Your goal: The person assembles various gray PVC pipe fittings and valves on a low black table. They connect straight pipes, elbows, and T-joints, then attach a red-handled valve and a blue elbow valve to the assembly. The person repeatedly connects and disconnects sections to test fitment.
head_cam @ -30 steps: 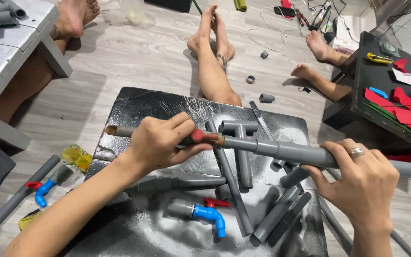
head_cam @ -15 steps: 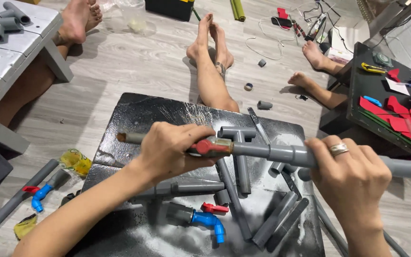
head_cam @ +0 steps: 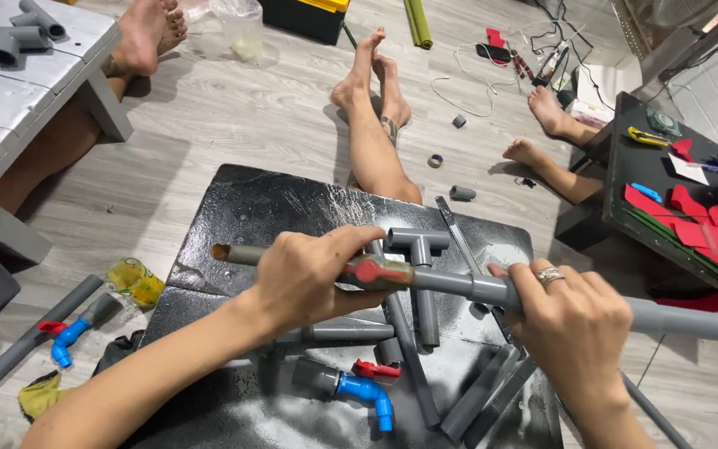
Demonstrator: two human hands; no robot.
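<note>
- The left hand (head_cam: 309,278) has its grip clamped on a grey pipe assembly (head_cam: 450,285), fingers wrapped over the section that carries a red valve handle (head_cam: 369,272).
- The right hand (head_cam: 575,328) has its grip clamped on the same assembly further along, just past a grey coupling (head_cam: 492,291); a ring shows on one finger.
- The assembly is held level above a black board (head_cam: 276,208) that lies on the wooden floor. One end sticks out past the left hand; the other runs off towards the right edge of the view.
- On the board under the hands lie loose grey pipe pieces, a grey tee fitting (head_cam: 419,243) and a blue tap with a red handle (head_cam: 359,387).
- Left of the board, on the floor, lie a second blue tap (head_cam: 66,341), a long grey pipe (head_cam: 27,345) and a yellowish jar (head_cam: 135,283).
- Bare feet of other people show beyond the board.
- A low black desk (head_cam: 625,208) at the right carries red pieces and small tools.
</note>
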